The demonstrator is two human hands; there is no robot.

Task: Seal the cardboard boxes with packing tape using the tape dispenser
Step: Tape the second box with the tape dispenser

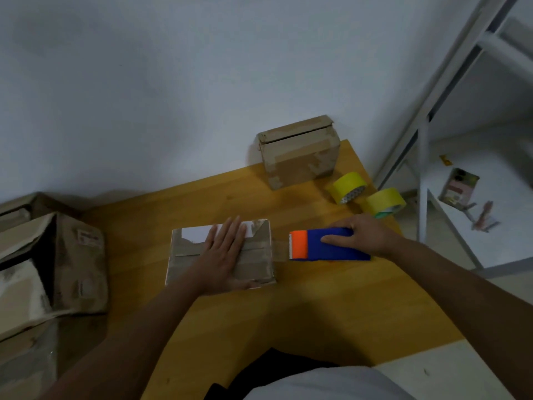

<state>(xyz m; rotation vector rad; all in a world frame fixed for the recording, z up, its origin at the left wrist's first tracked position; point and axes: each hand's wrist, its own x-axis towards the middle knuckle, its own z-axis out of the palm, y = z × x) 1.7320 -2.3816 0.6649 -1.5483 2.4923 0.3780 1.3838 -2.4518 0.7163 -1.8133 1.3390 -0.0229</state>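
A small flat cardboard box (256,264) lies on the wooden table (317,307) in front of me. My left hand (226,252) presses flat on its top with straight fingers. To the right of the box, my right hand (366,235) grips a blue tape dispenser (331,245) with an orange cutter end. A strip of clear tape (280,251) stretches from the dispenser's toothed edge to the box's right side. A second cardboard box (300,157) stands at the table's far edge against the wall.
Two yellow tape rolls (350,187) (385,202) lie at the table's far right corner. Larger open cardboard boxes (57,264) sit on the left. A white metal rack (427,134) stands to the right, with small items on the floor beyond it.
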